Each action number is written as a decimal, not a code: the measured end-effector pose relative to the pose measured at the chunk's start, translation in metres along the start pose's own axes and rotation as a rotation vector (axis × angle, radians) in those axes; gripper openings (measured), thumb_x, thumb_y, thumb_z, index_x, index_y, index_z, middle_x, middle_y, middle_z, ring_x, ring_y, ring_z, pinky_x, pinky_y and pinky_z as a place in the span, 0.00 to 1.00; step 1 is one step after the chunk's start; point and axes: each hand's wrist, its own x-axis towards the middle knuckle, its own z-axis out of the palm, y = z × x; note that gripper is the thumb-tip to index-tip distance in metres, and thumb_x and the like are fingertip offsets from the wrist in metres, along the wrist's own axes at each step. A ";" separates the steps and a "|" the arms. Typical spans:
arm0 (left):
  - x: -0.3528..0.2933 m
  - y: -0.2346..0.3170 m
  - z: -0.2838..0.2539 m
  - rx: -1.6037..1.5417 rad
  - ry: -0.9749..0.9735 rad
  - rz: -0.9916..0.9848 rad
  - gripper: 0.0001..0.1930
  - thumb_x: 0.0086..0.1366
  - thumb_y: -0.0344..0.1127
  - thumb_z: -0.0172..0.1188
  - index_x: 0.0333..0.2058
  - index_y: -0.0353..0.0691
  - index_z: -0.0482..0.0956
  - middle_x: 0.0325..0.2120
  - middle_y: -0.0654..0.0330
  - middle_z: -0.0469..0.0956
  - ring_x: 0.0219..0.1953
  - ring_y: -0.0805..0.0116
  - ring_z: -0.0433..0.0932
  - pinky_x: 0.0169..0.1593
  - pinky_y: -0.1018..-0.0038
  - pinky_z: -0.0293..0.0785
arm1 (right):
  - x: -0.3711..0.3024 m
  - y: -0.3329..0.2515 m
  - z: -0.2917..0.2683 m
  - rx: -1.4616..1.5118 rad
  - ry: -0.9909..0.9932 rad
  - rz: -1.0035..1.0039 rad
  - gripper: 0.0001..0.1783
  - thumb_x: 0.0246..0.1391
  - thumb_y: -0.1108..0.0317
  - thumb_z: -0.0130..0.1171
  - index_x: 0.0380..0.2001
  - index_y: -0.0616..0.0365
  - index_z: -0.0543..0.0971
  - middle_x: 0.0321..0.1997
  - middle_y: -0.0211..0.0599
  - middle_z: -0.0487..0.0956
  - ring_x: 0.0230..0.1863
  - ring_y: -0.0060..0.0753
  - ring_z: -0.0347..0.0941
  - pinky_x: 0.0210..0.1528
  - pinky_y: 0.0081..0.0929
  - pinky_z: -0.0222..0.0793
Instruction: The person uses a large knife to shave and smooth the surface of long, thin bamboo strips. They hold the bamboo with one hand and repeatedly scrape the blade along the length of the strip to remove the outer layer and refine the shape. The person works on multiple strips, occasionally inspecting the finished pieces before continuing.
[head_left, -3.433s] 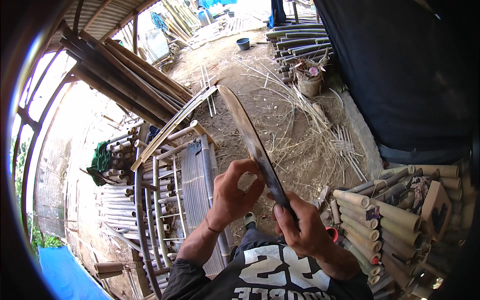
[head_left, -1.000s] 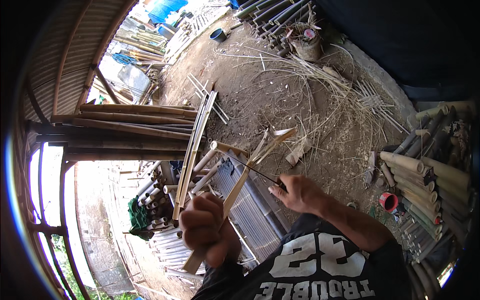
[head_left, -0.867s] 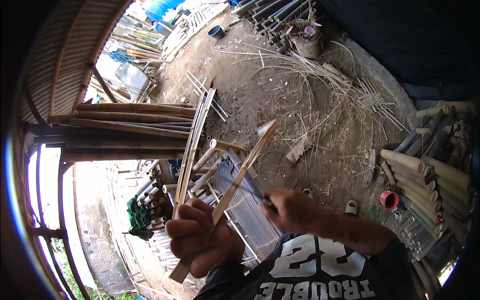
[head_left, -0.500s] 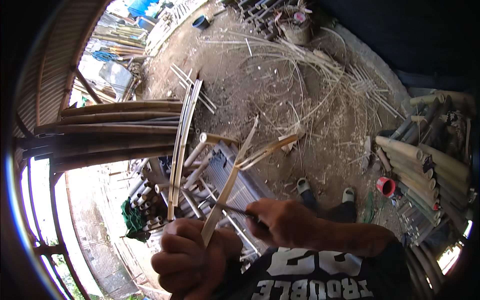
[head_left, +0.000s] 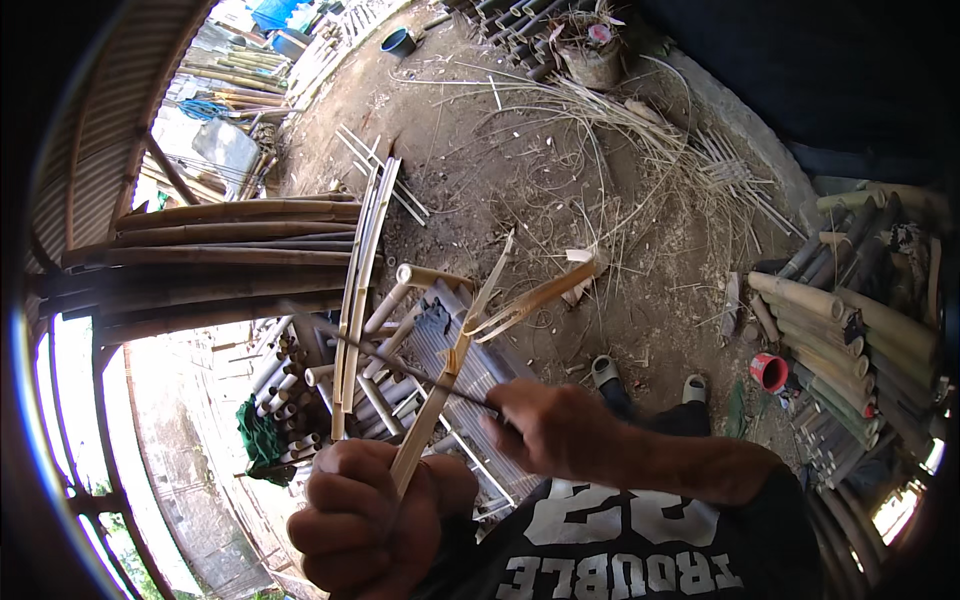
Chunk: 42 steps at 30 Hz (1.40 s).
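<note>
Pale straw-coloured split bamboo (head_left: 420, 434) above brown earth (head_left: 450, 205).
The dark grey blade (head_left: 415, 373) crosses it near centre; at the bottom, a black shirt (head_left: 600, 546) bears bold white print. A grey sheet (head_left: 490, 368) at centre has ridged stripes. Red container (head_left: 768, 373), right; dark green cloth (head_left: 262, 437), lower left; bright blue sheeting (head_left: 275, 14), upper left.
</note>
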 end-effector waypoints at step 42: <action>0.010 -0.008 -0.041 0.058 -0.070 0.064 0.23 0.70 0.60 0.42 0.29 0.46 0.66 0.30 0.64 0.64 0.26 0.68 0.60 0.25 0.72 0.57 | 0.021 0.050 0.043 -0.055 -0.004 0.134 0.07 0.58 0.69 0.55 0.30 0.62 0.76 0.22 0.45 0.75 0.20 0.41 0.75 0.25 0.34 0.74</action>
